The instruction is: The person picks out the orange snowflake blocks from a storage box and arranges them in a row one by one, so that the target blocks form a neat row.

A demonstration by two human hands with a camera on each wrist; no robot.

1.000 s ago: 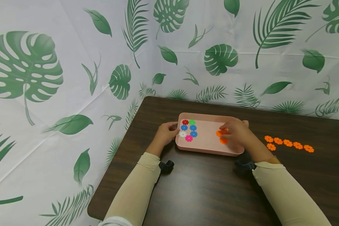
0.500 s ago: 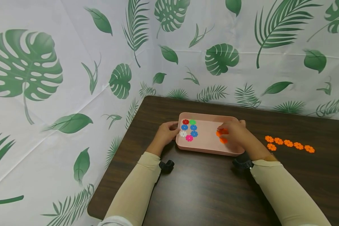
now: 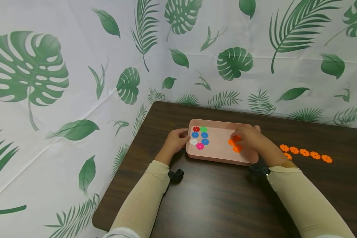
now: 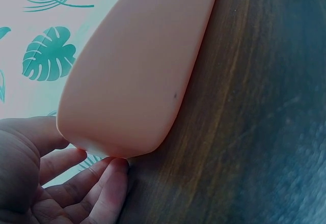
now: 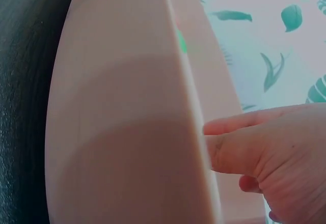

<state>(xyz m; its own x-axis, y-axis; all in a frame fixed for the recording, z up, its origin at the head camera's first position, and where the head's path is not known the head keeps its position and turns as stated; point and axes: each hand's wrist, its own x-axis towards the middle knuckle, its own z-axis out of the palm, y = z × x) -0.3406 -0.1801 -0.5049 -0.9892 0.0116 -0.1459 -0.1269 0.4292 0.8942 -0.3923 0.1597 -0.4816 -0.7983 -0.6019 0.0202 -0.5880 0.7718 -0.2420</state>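
A shallow pink tray [image 3: 217, 148] lies on the table. My left hand [image 3: 175, 142] holds its left end; in the left wrist view the thumb lies at the rim and the fingers touch the end wall. My right hand [image 3: 250, 138] reaches over the tray's right end, its fingers at orange flower-shaped discs [image 3: 237, 148]. In the right wrist view the tray wall hides the fingertips, so I cannot see whether a disc is pinched. At the tray's left sit a red disc [image 3: 196, 129], a green disc [image 3: 203, 129], blue discs [image 3: 205, 141], a white disc [image 3: 193, 141] and a pink disc [image 3: 200, 146].
Several more orange discs [image 3: 304, 152] lie on the dark wooden table [image 3: 214, 198], right of the tray, mostly in a row. A white cloth with green leaves [image 3: 196, 66] hangs behind and to the left of the table.
My right hand's fingers have shifted slightly over the orange discs and look closer together than before. The left hand stays at the tray's left end. The head view has moved a little.
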